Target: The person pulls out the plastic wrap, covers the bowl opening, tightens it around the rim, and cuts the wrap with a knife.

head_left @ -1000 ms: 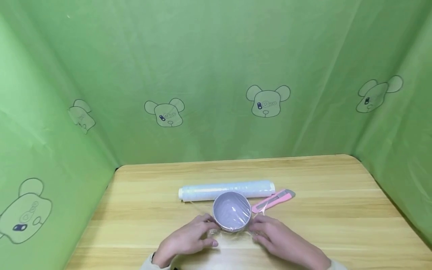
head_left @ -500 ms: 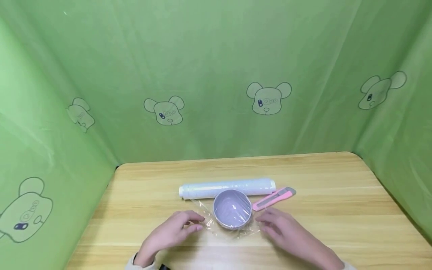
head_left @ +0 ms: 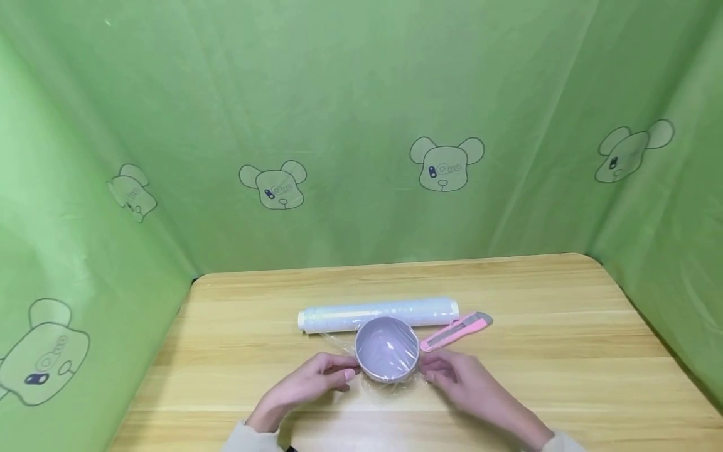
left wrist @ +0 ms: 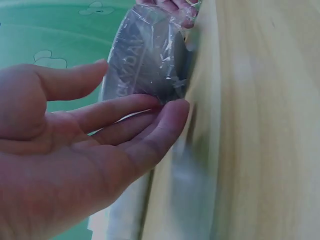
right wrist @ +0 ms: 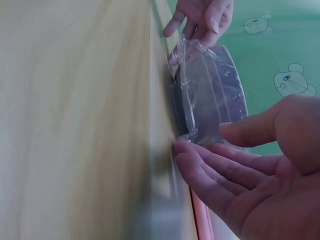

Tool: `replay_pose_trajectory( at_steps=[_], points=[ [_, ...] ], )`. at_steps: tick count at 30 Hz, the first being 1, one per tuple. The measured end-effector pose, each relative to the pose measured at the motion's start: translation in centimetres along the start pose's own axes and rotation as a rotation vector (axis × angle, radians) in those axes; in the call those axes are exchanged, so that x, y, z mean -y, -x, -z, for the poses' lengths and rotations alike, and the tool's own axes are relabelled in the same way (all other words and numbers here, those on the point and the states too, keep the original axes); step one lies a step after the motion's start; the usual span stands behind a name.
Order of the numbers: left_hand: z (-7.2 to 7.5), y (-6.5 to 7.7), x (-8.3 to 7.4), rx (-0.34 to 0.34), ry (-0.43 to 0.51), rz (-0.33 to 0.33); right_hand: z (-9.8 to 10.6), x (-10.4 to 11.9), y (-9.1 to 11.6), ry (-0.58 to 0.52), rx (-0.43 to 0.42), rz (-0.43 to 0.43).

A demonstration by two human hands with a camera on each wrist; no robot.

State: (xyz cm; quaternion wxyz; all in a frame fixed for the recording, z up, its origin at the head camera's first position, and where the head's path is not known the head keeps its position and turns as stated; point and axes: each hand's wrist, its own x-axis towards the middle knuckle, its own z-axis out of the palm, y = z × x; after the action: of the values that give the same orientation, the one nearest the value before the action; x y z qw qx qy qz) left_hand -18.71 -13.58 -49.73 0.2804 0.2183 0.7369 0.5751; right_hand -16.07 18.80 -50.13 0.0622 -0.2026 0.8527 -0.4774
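A grey-purple bowl (head_left: 387,347) stands upright on the table, with clear cling film (right wrist: 209,90) stretched over its mouth and crumpled down its sides. Lettering shows through the film on the bowl's wall (left wrist: 131,62) in the left wrist view. My left hand (head_left: 310,382) touches the bowl's left side with its fingertips, the thumb held apart from the fingers. On the opposite side my right hand (head_left: 465,384) has its loosely bent fingers at the film near the base, and its thumb (right wrist: 250,131) lies by the wall. Neither palm wraps round the bowl.
Behind the bowl a roll of cling film (head_left: 333,318) lies crosswise. A pink utility knife (head_left: 456,331) lies at the bowl's right, by the end of the roll. The wooden table (head_left: 243,333) is surrounded by green curtains (head_left: 350,226) printed with bear heads.
Half a second ago both hands drew outward from the bowl and the film spread loosely. Now they are back against its sides, with the film closer in. Bowl, roll and knife stay put.
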Motion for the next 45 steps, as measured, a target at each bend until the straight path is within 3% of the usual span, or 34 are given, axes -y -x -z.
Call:
replay_pose_trajectory(
  at_steps=[3,8,10,13,16,19,24,28,33,39,45],
  points=[
    [0.0,0.0,0.3,-0.006,0.001,0.000,-0.4,0.1,-0.2,-0.041,0.014,-0.012],
    [0.4,0.9,-0.4,-0.030,-0.170,-0.046,-0.3,-0.1,-0.2,-0.034,0.044,-0.040],
    [0.4,1.3,-0.9,0.021,-0.191,-0.096,-0.1,-0.2,0.0,-0.026,0.050,-0.039],
    [-0.5,1.2,-1.1,0.148,-0.136,-0.144,0.1,-0.3,0.2,-0.017,0.049,0.001],
    [-1.8,0.8,-0.8,0.202,-0.107,-0.101,0.0,-0.4,0.2,0.025,0.044,0.050],
    [-2.7,0.6,-0.4,0.194,-0.116,-0.034,-0.1,-0.4,0.4,0.082,0.029,0.068],
    [-2.2,0.7,-0.1,0.212,-0.098,-0.008,-0.2,-0.3,0.9,0.119,-0.055,0.029],
    [-0.5,0.8,0.3,0.124,-0.029,-0.024,-0.4,-0.2,0.7,-0.006,-0.099,-0.092],
    [0.9,0.7,1.2,-0.041,0.141,-0.009,-0.5,-0.6,0.1,-0.257,-0.037,-0.173],
    [0.4,-0.1,2.1,-0.023,0.362,-0.005,-1.1,-1.0,-0.7,-0.606,0.069,-0.212],
    [-0.9,-0.8,2.3,-0.006,0.614,0.006,-1.4,-1.1,-0.9,-0.815,0.106,-0.290]
  ],
)
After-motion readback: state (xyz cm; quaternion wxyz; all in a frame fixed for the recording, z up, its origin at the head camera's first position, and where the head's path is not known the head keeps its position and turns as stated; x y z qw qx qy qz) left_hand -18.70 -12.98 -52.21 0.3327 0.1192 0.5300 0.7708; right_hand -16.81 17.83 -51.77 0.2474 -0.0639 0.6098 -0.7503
